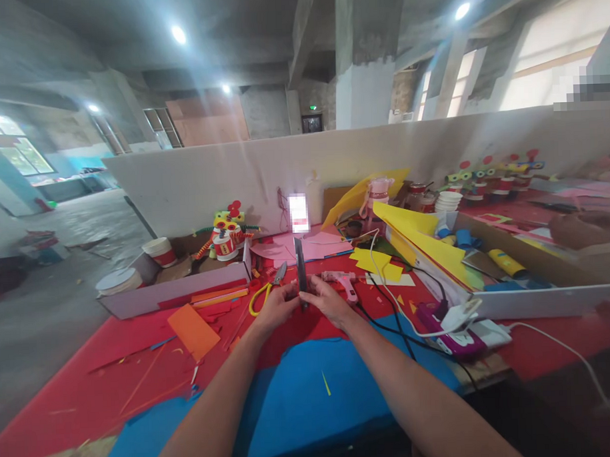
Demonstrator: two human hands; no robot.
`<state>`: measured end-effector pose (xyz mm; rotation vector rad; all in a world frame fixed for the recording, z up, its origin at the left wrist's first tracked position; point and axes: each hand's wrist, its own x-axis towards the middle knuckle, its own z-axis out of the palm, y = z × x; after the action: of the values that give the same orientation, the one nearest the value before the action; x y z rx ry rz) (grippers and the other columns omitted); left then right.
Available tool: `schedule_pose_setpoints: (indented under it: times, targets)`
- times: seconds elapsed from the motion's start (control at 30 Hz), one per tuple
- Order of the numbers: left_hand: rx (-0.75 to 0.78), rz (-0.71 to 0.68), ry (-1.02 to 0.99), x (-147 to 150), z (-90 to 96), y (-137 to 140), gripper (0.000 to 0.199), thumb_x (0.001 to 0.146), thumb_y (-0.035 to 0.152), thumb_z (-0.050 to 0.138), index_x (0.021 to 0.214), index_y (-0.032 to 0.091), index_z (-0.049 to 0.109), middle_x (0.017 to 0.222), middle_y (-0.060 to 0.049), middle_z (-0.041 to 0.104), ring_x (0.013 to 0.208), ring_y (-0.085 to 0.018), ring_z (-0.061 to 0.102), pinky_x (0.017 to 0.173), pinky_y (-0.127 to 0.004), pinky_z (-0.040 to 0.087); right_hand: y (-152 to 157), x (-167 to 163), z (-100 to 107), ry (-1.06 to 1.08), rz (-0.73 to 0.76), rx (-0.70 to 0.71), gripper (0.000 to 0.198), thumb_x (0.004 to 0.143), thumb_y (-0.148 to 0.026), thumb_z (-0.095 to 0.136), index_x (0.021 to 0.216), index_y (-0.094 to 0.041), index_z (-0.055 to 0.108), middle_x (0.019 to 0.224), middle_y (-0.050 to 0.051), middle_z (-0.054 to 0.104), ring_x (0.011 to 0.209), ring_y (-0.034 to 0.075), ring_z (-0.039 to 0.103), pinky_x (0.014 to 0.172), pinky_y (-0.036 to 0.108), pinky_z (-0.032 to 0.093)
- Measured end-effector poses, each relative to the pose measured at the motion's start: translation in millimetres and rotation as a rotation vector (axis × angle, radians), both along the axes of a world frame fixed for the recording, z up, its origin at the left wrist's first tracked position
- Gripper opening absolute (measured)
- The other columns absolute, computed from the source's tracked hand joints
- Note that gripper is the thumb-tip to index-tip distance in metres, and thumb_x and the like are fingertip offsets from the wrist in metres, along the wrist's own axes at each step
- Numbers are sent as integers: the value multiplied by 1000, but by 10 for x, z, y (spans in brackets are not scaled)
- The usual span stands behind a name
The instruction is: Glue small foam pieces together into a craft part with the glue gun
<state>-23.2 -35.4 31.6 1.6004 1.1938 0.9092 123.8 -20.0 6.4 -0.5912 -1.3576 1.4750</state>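
In front of me stands a thin dark strip (300, 265), upright and seen almost edge-on; I cannot make out its kind. My left hand (280, 304) pinches its lower end from the left. Opposite it, my right hand (327, 300) is closed on the same end, fingertips nearly meeting the left ones. Yellow-handled scissors (267, 291) lie just left of my left hand. Beyond my right hand rests a pink glue gun (344, 284). Under my forearms is a blue cloth (315, 381) with a yellow sliver of paper on it.
An orange paper piece (193, 331) lies on the red tabletop (144, 367). At left, a shallow box (187, 289) holds a paper-cup figure (225, 241). A purple power strip (446, 330) with trailing cables sits at right, before a large box (548, 301) of paper rolls.
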Motion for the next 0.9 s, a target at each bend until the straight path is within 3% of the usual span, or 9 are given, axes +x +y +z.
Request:
schedule_pose_setpoints:
  times: [0.23, 0.53, 0.8, 0.9]
  targets:
    - [-1, -35, 30, 0, -9, 7, 35, 74, 46, 64, 86, 13, 63, 59, 2, 60, 39, -5, 39, 39, -19, 28, 79, 3, -93, -15, -35, 34, 29, 71, -39, 71, 92, -22, 61, 99, 2, 68, 98, 20, 62, 91, 35, 46]
    - [-70, -56, 100, -50, -23, 12, 36, 72, 48, 66, 84, 15, 59, 56, 4, 58, 37, -6, 40, 37, -19, 30, 136, 21, -173, -120, -163, 23, 28, 71, -41, 70, 82, -18, 60, 80, -1, 63, 77, 15, 57, 74, 29, 45]
    - [-108, -89, 117, -18, -18, -18, 37, 70, 45, 70, 89, 16, 58, 57, 4, 60, 38, -6, 42, 37, -18, 30, 180, 29, -186, -215, -177, 99, 26, 73, -43, 68, 79, -21, 55, 79, -1, 63, 78, 16, 59, 73, 29, 47]
    - [-163, -25, 111, 5, -7, -28, 31, 72, 44, 67, 81, 17, 55, 57, 5, 58, 35, -5, 38, 35, -18, 25, 212, 44, -247, -228, -316, 69, 31, 73, -45, 67, 90, -22, 56, 90, 3, 66, 86, 19, 62, 75, 31, 50]
